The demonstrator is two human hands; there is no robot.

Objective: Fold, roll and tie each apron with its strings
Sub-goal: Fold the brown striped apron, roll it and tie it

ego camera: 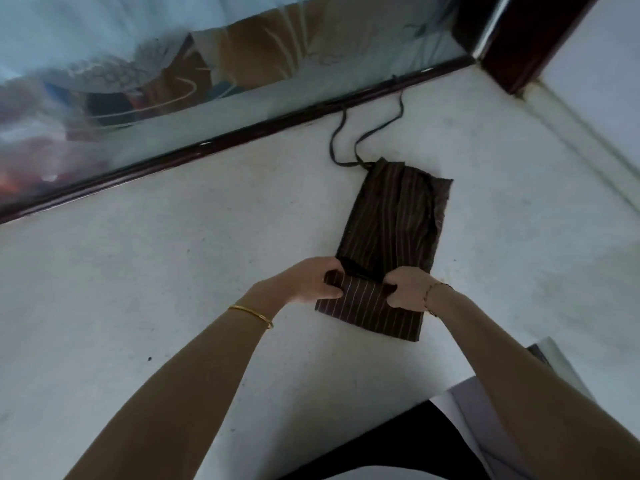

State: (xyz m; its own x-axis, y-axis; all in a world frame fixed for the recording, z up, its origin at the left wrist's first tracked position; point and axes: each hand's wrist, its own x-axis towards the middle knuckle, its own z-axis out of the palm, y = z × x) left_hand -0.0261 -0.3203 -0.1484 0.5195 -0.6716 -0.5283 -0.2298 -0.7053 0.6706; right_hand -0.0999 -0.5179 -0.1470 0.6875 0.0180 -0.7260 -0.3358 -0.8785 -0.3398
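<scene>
Apron point(391, 216), dark brown with thin pale stripes, lies folded into a long narrow strip on the white table point(173, 271), right of centre, running away from us. Its near end is turned over into a fold, and we see that flap lying flat toward the table's near edge.

Left hand point(311, 282) grips the left side of the fold, fingers point(330, 292) curled round the cloth. Right hand point(407, 289) grips the right side the same way, fingers curled in on the fabric. Both hands sit just apart, with a short stretch of striped cloth between them.

Strings point(334, 140) trail loose from the apron's far end in two wavy lines across the table, reaching the dark wooden rail point(207, 150) at the back. We cannot tell whether they pass under it.

Thin gold bangle point(251, 315) on the left wrist, beaded bracelet point(431, 294) on the right. Behind the rail is a shiny panel point(173, 81) with blurred reflections. Dark wooden post point(512, 46) stands at the far right corner. Pale cloth point(485, 427) and something black show at the bottom right, too blurred for us to name.
</scene>
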